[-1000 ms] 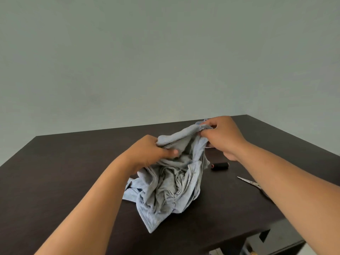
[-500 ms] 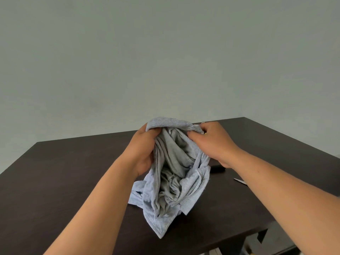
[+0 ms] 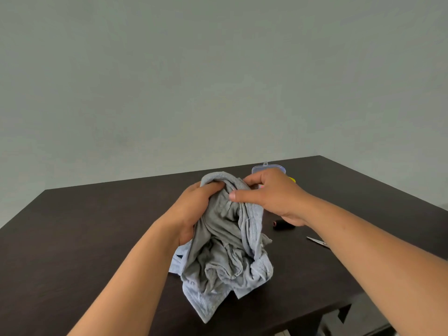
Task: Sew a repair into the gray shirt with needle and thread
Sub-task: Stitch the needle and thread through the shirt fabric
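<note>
So my left hand [image 3: 194, 209] is bunched tight around the top of the gray shirt [image 3: 225, 253], fingers curled into the fold near the middle of the frame, and my right hand [image 3: 269, 195] is pinching the same top edge from the other side, thumb sticking out over the cloth toward the left. Between the two of them the shirt is lifted up into a crumpled heap, with the lower part hanging down and resting on the dark table [image 3: 84, 238], a pointy corner of it aimed at the bottom of the frame. Just right of the shirt, partly tucked behind my right wrist, there's a black spool of thread [image 3: 282, 224] lying on its side. Further right, the tips of the scissors [image 3: 316, 240] poke out from behind my forearm. Behind my right hand, toward the table's far edge, sits a clear plastic box [image 3: 268, 168] with something yellow beside it, can't tell what. No needle that I can make out anywhere.
</note>
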A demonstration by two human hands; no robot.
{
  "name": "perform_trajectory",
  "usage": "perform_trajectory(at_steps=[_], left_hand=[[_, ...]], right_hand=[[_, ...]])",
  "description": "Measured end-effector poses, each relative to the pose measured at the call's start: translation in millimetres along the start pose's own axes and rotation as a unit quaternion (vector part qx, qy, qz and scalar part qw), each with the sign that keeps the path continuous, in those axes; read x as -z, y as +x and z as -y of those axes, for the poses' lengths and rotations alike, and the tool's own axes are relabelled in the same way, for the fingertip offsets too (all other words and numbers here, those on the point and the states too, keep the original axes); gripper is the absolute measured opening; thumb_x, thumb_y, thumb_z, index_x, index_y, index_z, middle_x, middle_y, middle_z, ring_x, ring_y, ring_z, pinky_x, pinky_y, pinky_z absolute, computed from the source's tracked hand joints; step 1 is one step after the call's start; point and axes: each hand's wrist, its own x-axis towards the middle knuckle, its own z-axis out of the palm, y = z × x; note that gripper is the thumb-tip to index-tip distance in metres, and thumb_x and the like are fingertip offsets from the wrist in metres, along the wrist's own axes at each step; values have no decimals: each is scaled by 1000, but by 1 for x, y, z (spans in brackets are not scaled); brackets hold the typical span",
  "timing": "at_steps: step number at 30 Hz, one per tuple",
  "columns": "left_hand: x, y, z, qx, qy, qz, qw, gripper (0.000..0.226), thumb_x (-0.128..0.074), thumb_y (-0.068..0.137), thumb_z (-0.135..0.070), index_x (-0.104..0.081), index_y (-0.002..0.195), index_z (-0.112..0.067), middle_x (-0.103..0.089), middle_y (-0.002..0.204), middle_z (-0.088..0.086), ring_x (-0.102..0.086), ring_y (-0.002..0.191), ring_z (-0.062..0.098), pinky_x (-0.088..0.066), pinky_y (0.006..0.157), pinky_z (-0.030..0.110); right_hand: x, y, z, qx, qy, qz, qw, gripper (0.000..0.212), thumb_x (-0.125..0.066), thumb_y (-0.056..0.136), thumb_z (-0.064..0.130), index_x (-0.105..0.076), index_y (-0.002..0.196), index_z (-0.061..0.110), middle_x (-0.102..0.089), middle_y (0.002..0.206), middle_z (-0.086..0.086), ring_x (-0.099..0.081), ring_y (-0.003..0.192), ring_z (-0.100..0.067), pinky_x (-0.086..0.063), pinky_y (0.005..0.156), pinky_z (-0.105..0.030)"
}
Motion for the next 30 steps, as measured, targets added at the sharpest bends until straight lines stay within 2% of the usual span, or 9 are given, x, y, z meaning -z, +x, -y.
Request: perform_trajectory(at_steps=[4,8,10,13,18,22,25,27,30], left_hand=[[3,-3,4,-31,36,20,999,22,-60,100,-23,-70,116,-12,-78,105,12,-76,98,29,-58,90,42],[9,-5,5,-60,156,73,983,36,-82,83,-12,-70,116,-18,-79,108,2,-75,101,20,-58,90,33],[8,0,8,-78,233,22,969,30,-85,80,-15,-73,107,-20,-80,99,-2,-76,93,15,-58,86,32],[4,4,7,-116,321,-98,935,17,-70,90,-31,-71,89,-13,-75,82,4,-61,70,16,-49,66,33],[0,0,-14,-172,324,-181,913,27,-53,95,-23,-56,83,1,-53,67,5,-38,61,15,-30,54,29],[-6,-6,-40,-218,285,-210,909,23,-44,96,-16,-53,77,-8,-54,67,4,-41,60,15,-32,45,15],[-12,-9,-55,-273,193,-193,922,30,-38,95,-10,-65,109,-11,-71,98,1,-61,85,12,-52,78,26],[-14,-9,-60,-306,107,-172,930,39,-38,95,-7,-62,123,-22,-69,117,-4,-66,108,10,-55,98,36],[-16,-10,-60,-319,32,-124,939,45,-41,102,-5,-50,136,-34,-64,132,-2,-63,122,13,-52,105,39]], right_hand=[[3,1,-2,8,-31,-36,999,3,-78,84,25,-77,86,23,-76,80,10,-68,79,3,-49,72,-13],[10,4,4,55,-61,-112,990,12,-73,86,12,-77,95,19,-76,86,10,-70,81,-3,-54,70,-16],[11,3,8,90,-92,-133,983,13,-72,86,12,-77,94,20,-76,87,9,-70,81,-4,-53,72,-15],[9,2,14,131,-123,-165,970,12,-72,85,12,-77,93,20,-73,92,7,-68,85,-9,-53,77,-21],[11,2,18,175,-168,-215,946,8,-70,84,10,-75,88,14,-67,88,-1,-63,83,-16,-53,80,-40],[13,0,35,218,-158,-255,929,6,-72,83,11,-75,88,13,-67,87,-3,-61,81,-16,-51,75,-29],[14,-1,50,254,-146,-278,915,5,-73,84,14,-74,85,9,-67,84,-7,-60,79,-16,-46,70,-26],[14,-4,59,266,-123,-280,914,7,-72,84,13,-74,86,7,-68,85,-8,-61,80,-17,-46,71,-27],[14,-6,63,267,-109,-275,917,7,-72,85,14,-75,88,9,-69,87,-6,-61,82,-14,-47,71,-24]])
